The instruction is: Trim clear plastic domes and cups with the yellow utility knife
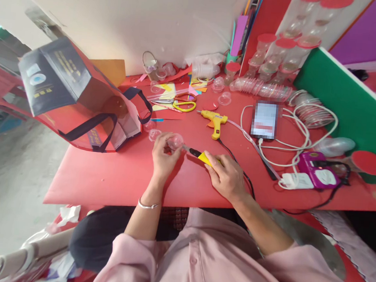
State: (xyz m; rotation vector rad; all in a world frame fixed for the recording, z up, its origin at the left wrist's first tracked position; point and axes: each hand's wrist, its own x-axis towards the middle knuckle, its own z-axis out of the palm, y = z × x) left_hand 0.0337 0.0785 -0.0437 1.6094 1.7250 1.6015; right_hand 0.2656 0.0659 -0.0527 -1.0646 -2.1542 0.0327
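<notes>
My left hand [162, 156] pinches a small clear plastic cup [176, 141] just above the red tabletop. A yellow and black utility knife [205, 158] is gripped in my right hand [229, 177], its blade pointing left and meeting the cup's right side. Whether the blade has cut into the plastic is too small to tell. Beside my left fingers lies another clear plastic cup [154, 134]. Behind the knife rests a yellow glue gun [214, 121], and scissors with yellow and red handles [184, 107] lie farther back.
A red and black gift bag [80, 106] stands at the left. To the right are a phone [264, 120], looped white cables, and a purple power socket [319, 171]. Stacked clear cups [260, 88] lie along the back, before a green divider [349, 114].
</notes>
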